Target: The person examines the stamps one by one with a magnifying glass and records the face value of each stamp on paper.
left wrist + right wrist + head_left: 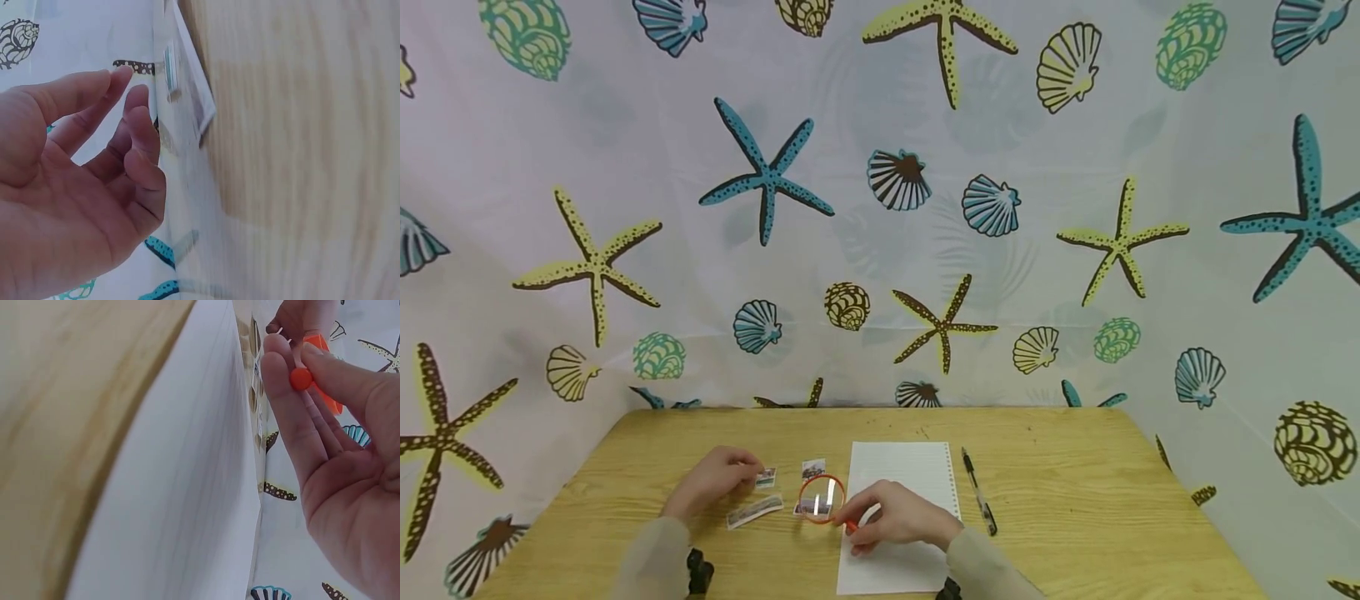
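My right hand (pixel 898 518) pinches the orange handle of a magnifying glass (pixel 822 492) between thumb and fingers. Its round, orange-rimmed lens is over a small picture cutout (pixel 801 509), part of which shows through the glass. Another cutout (pixel 813 468) lies just behind the lens. On the left, my left hand (pixel 718 477) hovers with its fingertips by a small cutout (pixel 767 478). The left wrist view shows those fingers (pixel 140 125) loosely bent, holding nothing. A longer, slightly curled strip picture (pixel 754 512) lies in front of that hand.
A sheet of lined paper (pixel 898 575) lies under my right hand, with punched holes along its right edge. Right of it is a black pen (pixel 978 492). The wooden table (pixel 1090 508) meets a curtain (pixel 850 108) printed with shells and starfish at the back and sides.
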A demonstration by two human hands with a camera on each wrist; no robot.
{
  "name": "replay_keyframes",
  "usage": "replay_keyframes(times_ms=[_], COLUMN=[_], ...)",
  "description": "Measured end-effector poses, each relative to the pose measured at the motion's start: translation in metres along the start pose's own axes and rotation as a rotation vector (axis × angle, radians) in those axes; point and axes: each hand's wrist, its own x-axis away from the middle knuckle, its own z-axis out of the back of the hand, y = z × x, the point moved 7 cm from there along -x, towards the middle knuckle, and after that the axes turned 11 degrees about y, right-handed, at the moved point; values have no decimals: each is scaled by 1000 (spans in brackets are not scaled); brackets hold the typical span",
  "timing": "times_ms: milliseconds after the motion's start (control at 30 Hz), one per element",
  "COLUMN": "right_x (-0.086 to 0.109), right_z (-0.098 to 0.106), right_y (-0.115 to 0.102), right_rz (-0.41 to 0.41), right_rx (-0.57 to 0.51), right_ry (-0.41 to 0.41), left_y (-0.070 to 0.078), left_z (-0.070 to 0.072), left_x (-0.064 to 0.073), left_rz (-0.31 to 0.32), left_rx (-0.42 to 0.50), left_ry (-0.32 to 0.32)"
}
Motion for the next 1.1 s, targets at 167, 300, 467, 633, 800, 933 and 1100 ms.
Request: replay_keyframes(times_ms=[167,300,467,633,800,933,1100], right_x=[4,8,12,16,20,23,31], right_z=[9,14,21,29,38,47,58], right_y=[4,7,8,12,18,20,22], right_rz=[-19,-41,-46,-49,-57,-36,-35], right_rx=[9,-5,-46,-79,-65,2,23], right_ry=[43,60,85,114,167,200,230], left_y=[14,23,34,44,49,54,63], left_z=[-5,-13,-29,-44,-61,-72,-84], left_x=[-2,-2,-3,-1,0,-2,-5], left_rz=[-26,-36,-62,-121,-106,-98,-111], left_rx=[45,38,67,126,170,162,143], left_ry=[42,44,-10,-84,-119,-107,-105])
